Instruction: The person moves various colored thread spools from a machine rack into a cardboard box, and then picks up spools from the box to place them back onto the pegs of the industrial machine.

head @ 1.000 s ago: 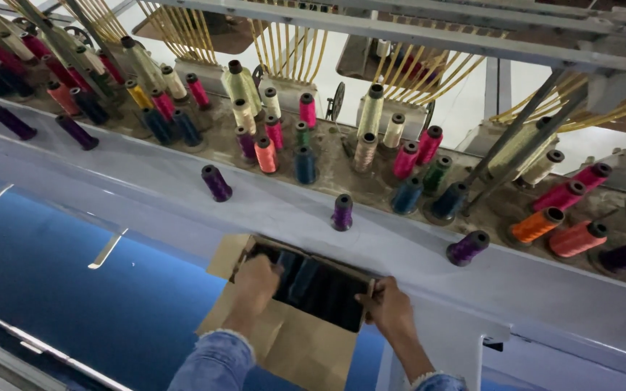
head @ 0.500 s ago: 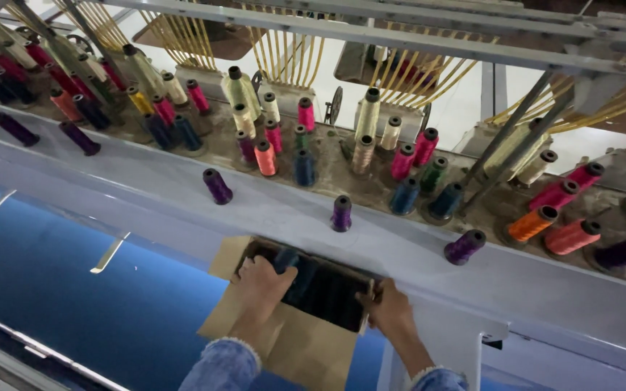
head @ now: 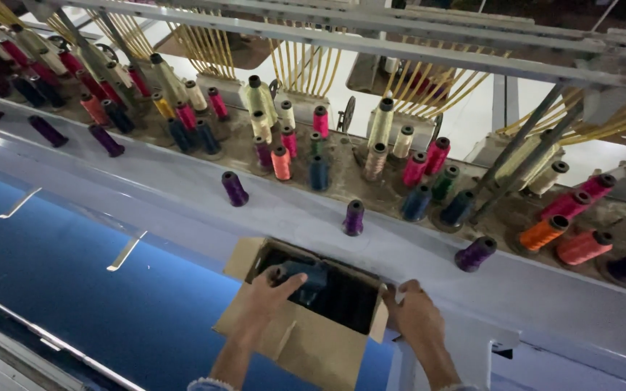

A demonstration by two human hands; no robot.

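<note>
A textile workshop, most likely an embroidery floor. Shown by rows of thread cones [head: 281, 162] in pink, orange, purple, blue and cream standing on a long grey machine shelf [head: 400, 250], with yellow thread guides [head: 306, 65] fanned above. Also by wide blue fabric [head: 74, 268] stretched flat under metal clips [head: 126, 250].

Long grey machine ledge [head: 182, 195], rows of coloured thread cones [head: 281, 162], blue fabric [head: 74, 289] below, metal rails [head: 342, 40] overhead
</note>
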